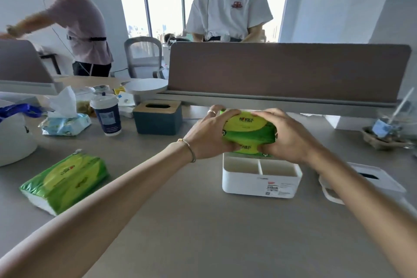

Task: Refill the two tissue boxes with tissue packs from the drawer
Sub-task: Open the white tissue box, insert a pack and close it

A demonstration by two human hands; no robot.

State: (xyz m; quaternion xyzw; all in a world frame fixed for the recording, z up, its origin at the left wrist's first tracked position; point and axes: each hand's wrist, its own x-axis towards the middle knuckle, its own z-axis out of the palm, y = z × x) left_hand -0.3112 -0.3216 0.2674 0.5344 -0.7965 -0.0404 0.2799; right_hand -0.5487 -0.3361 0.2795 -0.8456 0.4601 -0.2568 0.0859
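Observation:
Both hands grip a green tissue pack [248,133] over the far half of an open white tissue box [259,178]. My left hand [209,135] clasps the pack's left end, my right hand [288,135] its right end. The pack's lower edge sits at the box's rim; two empty front compartments of the box show below it. The box's white lid [365,179], with a dark slot, lies on the desk to the right. A second green tissue pack [65,180] lies at the left. A dark blue tissue box [158,119] with a wooden slotted lid stands behind.
A paper cup [107,115], an opened blue wipes pack [65,123] and a white bag [13,140] crowd the left of the desk. A brown divider panel [288,70] runs along the desk's back. A drink cup in a holder [385,133] stands far right. Two people stand beyond.

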